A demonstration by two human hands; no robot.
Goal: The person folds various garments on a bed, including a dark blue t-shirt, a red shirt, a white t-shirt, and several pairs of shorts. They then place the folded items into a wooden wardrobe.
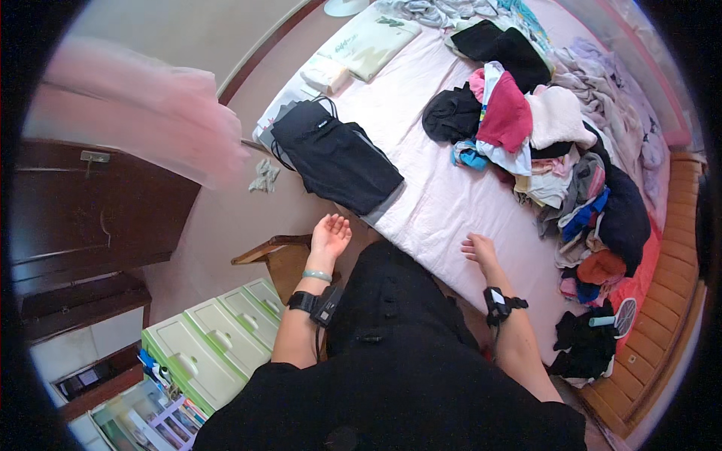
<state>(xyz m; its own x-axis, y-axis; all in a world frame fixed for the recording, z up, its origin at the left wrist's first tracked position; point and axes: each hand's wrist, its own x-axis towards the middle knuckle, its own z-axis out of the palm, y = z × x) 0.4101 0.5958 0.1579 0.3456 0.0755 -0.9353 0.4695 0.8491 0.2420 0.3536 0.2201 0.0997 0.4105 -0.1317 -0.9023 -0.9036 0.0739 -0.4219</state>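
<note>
My left hand (pixel 330 236) is palm up with its fingers loosely curled and apart, holding nothing. It hangs off the bed's near edge, just below a stack of folded black trousers (pixel 342 161) with a drawstring cord and a grey piece underneath. My right hand (pixel 478 248) is empty too, its fingers stretched out over the pale pink bedsheet (pixel 444 207). A large mixed heap of clothes lies beyond it to the right, with a dark red garment (pixel 505 113), a white fluffy piece (pixel 558 118) and a black garment (pixel 451 114) on top.
A pale green pillow (pixel 370 46) and a white packet (pixel 325 74) lie at the bed's far left. Along the right runs a wooden headboard (pixel 639 331). Green-white drawers (pixel 197 349) and a wooden stool (pixel 289 263) stand at left. A crumpled cloth (pixel 264 176) is on the floor.
</note>
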